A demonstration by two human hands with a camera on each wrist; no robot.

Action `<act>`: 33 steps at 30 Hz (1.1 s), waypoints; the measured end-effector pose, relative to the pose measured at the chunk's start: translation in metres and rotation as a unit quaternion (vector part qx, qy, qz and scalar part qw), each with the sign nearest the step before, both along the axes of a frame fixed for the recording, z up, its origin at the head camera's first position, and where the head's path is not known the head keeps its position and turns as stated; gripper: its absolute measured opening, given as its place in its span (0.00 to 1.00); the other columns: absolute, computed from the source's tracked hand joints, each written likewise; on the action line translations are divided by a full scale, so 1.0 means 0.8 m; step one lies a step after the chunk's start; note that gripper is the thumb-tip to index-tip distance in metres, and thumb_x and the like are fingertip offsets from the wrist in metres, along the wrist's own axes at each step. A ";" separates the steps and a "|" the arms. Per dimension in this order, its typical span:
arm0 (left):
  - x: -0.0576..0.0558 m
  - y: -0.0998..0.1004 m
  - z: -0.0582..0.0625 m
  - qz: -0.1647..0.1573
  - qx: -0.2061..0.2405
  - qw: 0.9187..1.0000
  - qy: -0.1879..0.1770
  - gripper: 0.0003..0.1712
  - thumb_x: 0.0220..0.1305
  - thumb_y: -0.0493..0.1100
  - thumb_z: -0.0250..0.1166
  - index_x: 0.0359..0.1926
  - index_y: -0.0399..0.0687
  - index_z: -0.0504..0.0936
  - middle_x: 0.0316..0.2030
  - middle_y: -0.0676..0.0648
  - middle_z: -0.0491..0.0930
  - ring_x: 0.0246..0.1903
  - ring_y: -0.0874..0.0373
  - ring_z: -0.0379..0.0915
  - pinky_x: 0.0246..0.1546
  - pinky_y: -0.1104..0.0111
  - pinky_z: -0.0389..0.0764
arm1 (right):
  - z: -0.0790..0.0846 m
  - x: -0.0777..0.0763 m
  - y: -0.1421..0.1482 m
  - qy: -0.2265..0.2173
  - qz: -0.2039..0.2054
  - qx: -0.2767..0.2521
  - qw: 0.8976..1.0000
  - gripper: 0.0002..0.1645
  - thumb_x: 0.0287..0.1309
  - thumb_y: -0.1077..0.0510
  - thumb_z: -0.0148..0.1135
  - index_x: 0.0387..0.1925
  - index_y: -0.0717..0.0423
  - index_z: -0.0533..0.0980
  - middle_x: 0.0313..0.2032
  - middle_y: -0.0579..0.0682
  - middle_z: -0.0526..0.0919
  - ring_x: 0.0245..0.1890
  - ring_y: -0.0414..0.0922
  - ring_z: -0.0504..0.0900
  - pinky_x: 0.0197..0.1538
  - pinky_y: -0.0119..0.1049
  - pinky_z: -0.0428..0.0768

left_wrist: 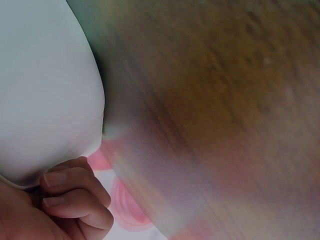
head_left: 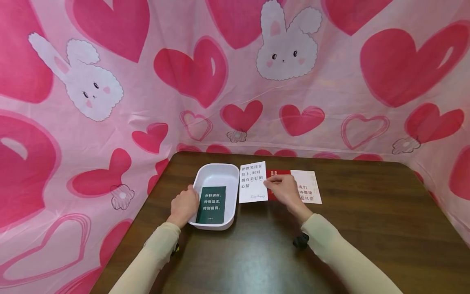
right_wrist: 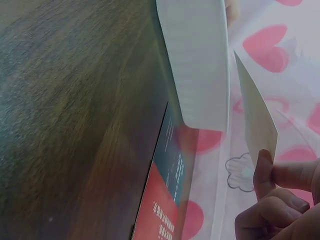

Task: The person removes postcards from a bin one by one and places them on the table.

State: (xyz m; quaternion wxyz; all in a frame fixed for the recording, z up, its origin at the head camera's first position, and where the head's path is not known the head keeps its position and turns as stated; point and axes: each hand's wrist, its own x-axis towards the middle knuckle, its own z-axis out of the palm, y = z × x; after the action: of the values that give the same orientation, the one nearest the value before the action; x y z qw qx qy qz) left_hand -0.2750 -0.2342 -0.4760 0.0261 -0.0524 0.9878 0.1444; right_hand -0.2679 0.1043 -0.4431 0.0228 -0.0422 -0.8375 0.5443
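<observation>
1. Two hands in play: the right hand (head_left: 284, 190) pinches a white card (head_left: 251, 183) by its right edge, and the left hand (head_left: 184, 206) has its fingers curled round the left rim of a white tray (head_left: 218, 173).
2. Lots of stuff is covered up, tbh. From the head view, the right hand and the white card block chunks of a red card (head_left: 277, 172) and the left side of a cream card (head_left: 312, 183). Whether those two overlap is hard to tell.
3. A dark teal card (right_wrist: 169, 152) only turns up in the right wrist view, next to the red one; from above, the white card hides it.
4. Left wrist view is pretty blurry: just the tray's side, some curled fingers and smeary brown worktop (head_left: 367, 212). The tray's inside is out of sight there.
5. Now the white card: rectangular, thin, rows of black Chinese characters, a small cursive line near the bottom. The right wrist view catches it almost edge-on with a plain pale back.
6. Its spot: held up off the worktop, just right of the tray, where a dark green card (head_left: 211, 204) with white lettering lies.
</observation>
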 end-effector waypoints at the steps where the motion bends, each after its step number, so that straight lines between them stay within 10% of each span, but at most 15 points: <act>1: 0.000 0.000 0.000 0.000 0.002 1.000 -0.001 0.24 0.78 0.47 0.60 0.62 0.30 0.71 0.38 0.35 0.82 0.31 0.45 0.82 0.39 0.46 0.88 | -0.001 0.001 0.003 -0.002 -0.001 -0.003 1.000 0.16 0.67 0.54 0.71 0.47 0.63 0.88 0.42 0.58 0.90 0.41 0.55 0.86 0.40 0.40 0.80; 33: -0.004 -0.002 -0.005 0.002 -0.005 1.000 -0.005 0.25 0.78 0.47 0.60 0.62 0.30 0.70 0.39 0.35 0.82 0.33 0.44 0.82 0.40 0.45 0.88 | -0.014 0.013 0.095 -0.002 -0.033 -0.008 0.999 0.18 0.67 0.58 0.71 0.48 0.70 0.85 0.40 0.62 0.90 0.32 0.42 0.87 0.31 0.28 0.82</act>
State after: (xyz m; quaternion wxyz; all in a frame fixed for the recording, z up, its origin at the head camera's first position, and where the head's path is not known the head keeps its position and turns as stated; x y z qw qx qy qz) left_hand -0.2779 -0.2357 -0.4800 0.0306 -0.0551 0.9882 0.1396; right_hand -0.2576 0.1806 -0.4541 0.0387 -0.0715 -0.8313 0.5498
